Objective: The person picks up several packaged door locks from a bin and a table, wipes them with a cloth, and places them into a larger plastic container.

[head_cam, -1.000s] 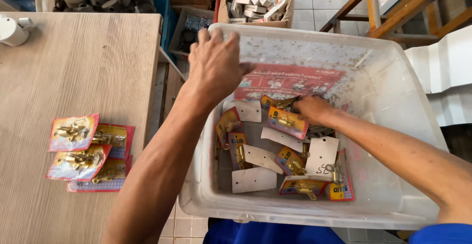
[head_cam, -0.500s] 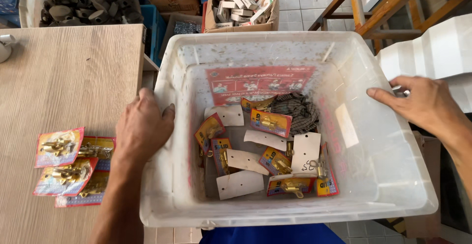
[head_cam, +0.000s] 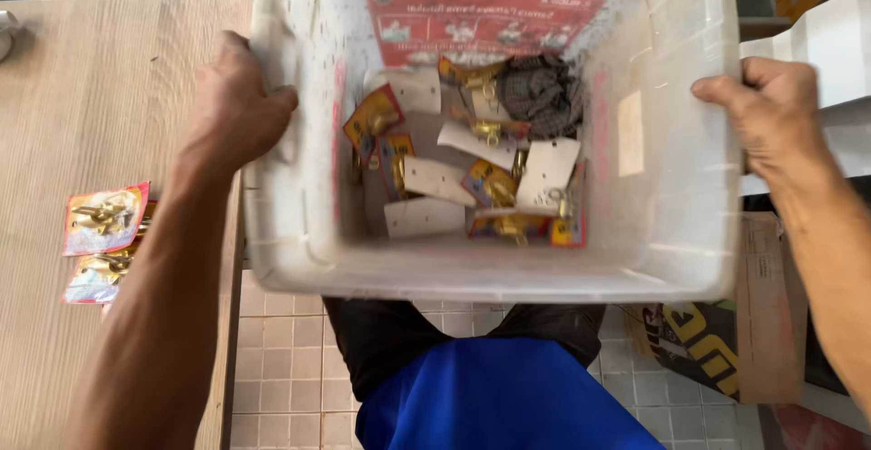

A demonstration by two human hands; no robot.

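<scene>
Where right hand (head_cam: 771,110) hovered, both hands now grip bin (head_cam: 671,259)

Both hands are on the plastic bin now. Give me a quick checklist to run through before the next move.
1. Left hand gripping the bin's left rim: ok.
2. Right hand gripping the right rim: ok.
3. Translucent bin held level: cannot tell.
4. Carded brass fittings lying loose on the bin's bottom, none at the rim: ok.
5. Wooden table beside the bin has bare surface: ok.
6. Packets on the table apart from the bin: ok.
</scene>
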